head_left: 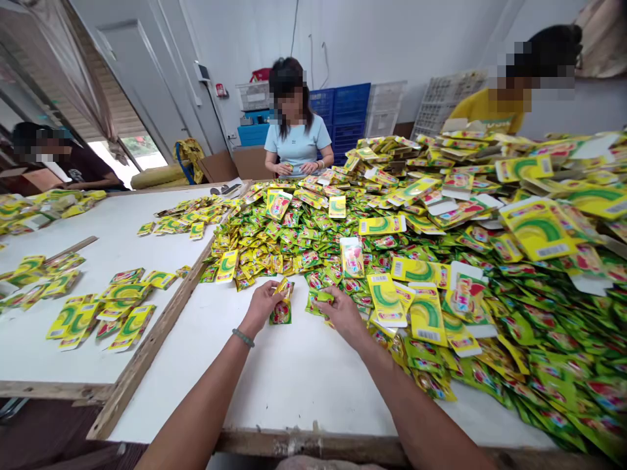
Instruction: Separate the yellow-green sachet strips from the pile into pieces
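Note:
My left hand [266, 303], with a beaded bracelet [243, 337] on the wrist, pinches a small yellow packet [284, 286]. Just below that packet, a green and red packet [281, 313] lies on the white table [294, 385]; I cannot tell whether my fingers touch it. To the right, my right hand [344, 315] has its thumb and fingers closed on a green packet [322, 297] at the near edge of a heap of green and yellow packets [304, 235]. Flat yellow boxes [386, 300] lie beside my right hand.
A large mound of packets and yellow boxes [539, 228] fills the right side. A wooden strip [147, 346] divides the table; stacks of yellow boxes [102, 307] lie left of it. One person [297, 143] works opposite, others at far left and far right. Blue crates [343, 117] stand behind.

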Tool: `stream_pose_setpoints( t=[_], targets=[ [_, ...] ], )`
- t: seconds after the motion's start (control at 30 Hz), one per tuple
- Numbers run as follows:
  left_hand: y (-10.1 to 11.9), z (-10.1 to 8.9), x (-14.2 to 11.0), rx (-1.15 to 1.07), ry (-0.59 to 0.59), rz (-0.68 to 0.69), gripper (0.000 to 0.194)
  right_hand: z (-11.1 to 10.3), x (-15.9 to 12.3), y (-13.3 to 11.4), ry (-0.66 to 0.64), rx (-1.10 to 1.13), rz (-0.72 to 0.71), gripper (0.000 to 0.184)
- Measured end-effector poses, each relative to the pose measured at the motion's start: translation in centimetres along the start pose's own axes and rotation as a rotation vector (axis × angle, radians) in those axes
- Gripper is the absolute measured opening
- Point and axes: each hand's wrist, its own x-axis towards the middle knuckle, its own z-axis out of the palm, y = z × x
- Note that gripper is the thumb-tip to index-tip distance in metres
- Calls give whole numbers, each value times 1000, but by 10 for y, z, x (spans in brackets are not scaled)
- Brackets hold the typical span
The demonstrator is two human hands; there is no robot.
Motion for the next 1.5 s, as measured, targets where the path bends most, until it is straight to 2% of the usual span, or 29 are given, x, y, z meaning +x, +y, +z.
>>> stream_pose_setpoints(
  t=[0.07, 0.13, 0.23, 0.37, 0.5, 0.6, 0.7, 0.83, 0.93, 1.0, 1.07, 1.13, 1.17, 1.23, 1.3, 1.37, 1.4, 1.43, 1.5],
  targets=[
    [8, 6, -21, -224, -155, -42, 32, -5, 0, -4, -57, 67, -23, 31],
    [16, 12, -38, -493, -302, -79, 31, -8, -2, -7, -106, 5, -76, 24],
    [23, 17, -50, -709, -391, -115, 28, -12, -6, -9, -132, -109, -111, 23],
    [26, 23, -54, -739, -370, -156, 28, -15, -7, -9, -200, 16, -78, 40],
    [32, 30, -59, -815, -347, -155, 30, -15, -4, -7, -131, -140, -75, 36],
    [39, 36, -62, -794, -342, -90, 32, -16, -3, -8, -95, -240, -91, 33],
    [45, 41, -58, -707, -267, -39, 36, -22, -2, -13, -76, -226, -166, 23],
    [56, 47, -50, -731, -218, -96, 44, -31, -4, -21, -75, -231, -163, 20],
    [65, 55, -46, -770, -213, -151, 44, -38, -3, -24, 78, -301, -168, 23],
    [71, 65, -47, -677, -184, -149, 41, -43, -1, -25, 232, -314, -167, 25],
    [75, 78, -52, -422, -104, -67, 43, -49, 1, -24, 354, -285, -154, 28],
    [77, 91, -60, -82, -53, 140, 53, -54, 3, -24, 441, -247, -153, 29],
    [76, 96, -64, 83, -73, 265, 58, -56, 4, -24, 469, -233, -158, 30],
    [74, 99, -69, 341, -204, 474, 62, -58, 5, -24, 486, -211, -159, 31],
    [66, 90, -70, 481, -352, 573, 55, -59, 5, -24, 451, -195, -149, 31],
    [55, 69, -68, 499, -468, 611, 58, -57, 4, -24, 385, -231, -134, 31],
    [49, 57, -67, 484, -485, 605, 59, -56, 4, -23, 349, -279, -120, 31],
    [43, 45, -66, 465, -456, 570, 55, -55, 4, -22, 312, -349, -102, 31],
    [34, 26, -68, 449, -277, 396, 36, -51, 2, -19, 246, -530, -59, 29]
  ],
)
